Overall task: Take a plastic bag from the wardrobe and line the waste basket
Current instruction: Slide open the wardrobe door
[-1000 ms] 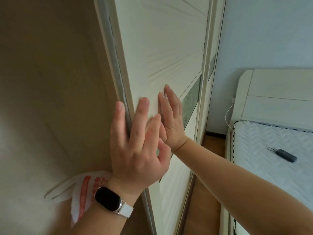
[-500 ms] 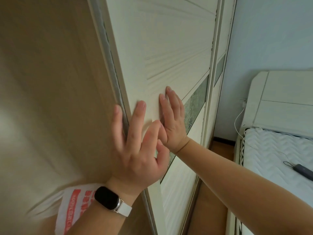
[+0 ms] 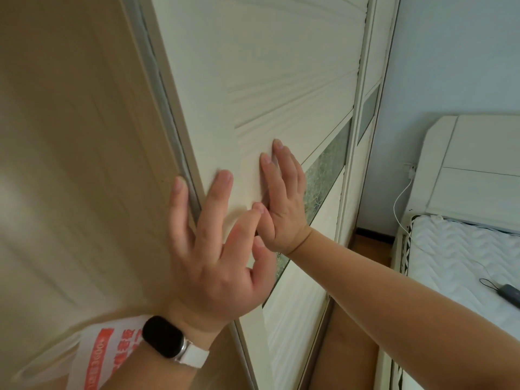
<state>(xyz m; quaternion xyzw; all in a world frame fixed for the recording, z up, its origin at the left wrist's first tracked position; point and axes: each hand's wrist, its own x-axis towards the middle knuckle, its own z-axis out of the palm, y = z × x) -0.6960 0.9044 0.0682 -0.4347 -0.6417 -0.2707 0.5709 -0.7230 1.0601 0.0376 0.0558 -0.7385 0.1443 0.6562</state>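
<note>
A white sliding wardrobe door (image 3: 267, 80) with ribbed grooves fills the middle of the head view. My left hand (image 3: 216, 257), a black watch on its wrist, lies flat with spread fingers over the door's left edge. My right hand (image 3: 284, 198) presses flat on the door panel just to the right, its thumb touching my left fingers. A white plastic bag with red print (image 3: 104, 353) shows inside the wardrobe, below and behind my left wrist. The waste basket is not in view.
The wardrobe's beige inner wall (image 3: 70, 164) lies to the left. A second door panel (image 3: 368, 108) stands further right. A bed with a white mattress (image 3: 464, 257), a headboard (image 3: 478, 164) and a small dark device (image 3: 509, 294) sits at the right, past a strip of wooden floor (image 3: 368, 249).
Both hands have stayed flat on the door. The view has shifted a little: the door edge and the plastic bag now sit further left, and the bed further right.
</note>
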